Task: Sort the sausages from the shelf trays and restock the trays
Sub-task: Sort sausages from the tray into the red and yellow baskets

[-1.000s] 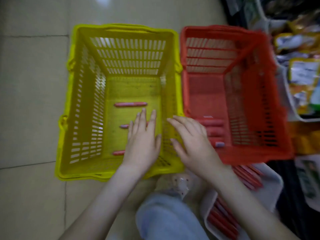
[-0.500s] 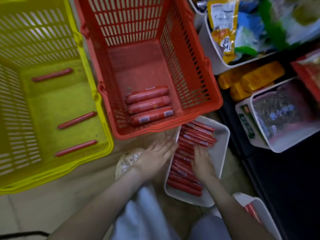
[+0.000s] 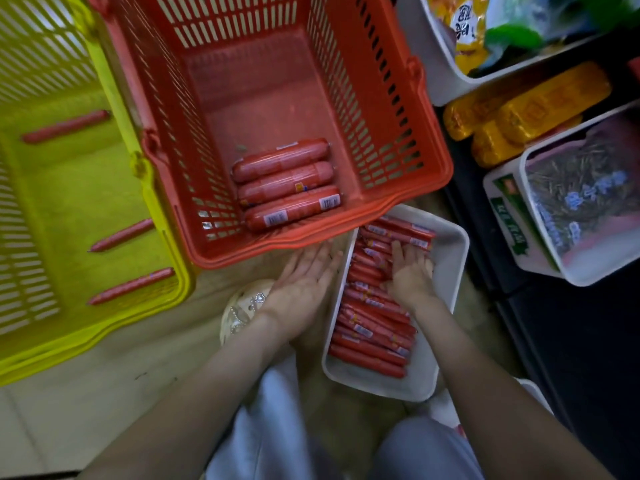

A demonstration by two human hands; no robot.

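Note:
A white tray on the floor holds several thin red sausages. My right hand lies flat on the pile near the tray's far end, fingers spread. My left hand is open and flat against the tray's left rim, holding nothing. Beyond it a red basket holds three thick red sausages side by side. The yellow basket at left holds three thin sausages lying apart.
Shelf trays at right hold yellow packets, snack bags and a seed packet. Another white tray's corner shows by my right arm. My knees and a light shoe are at the bottom on the tiled floor.
One second ago both hands were at the yellow basket. They moved right and down to the white tray, and since half a second ago they have hardly shifted.

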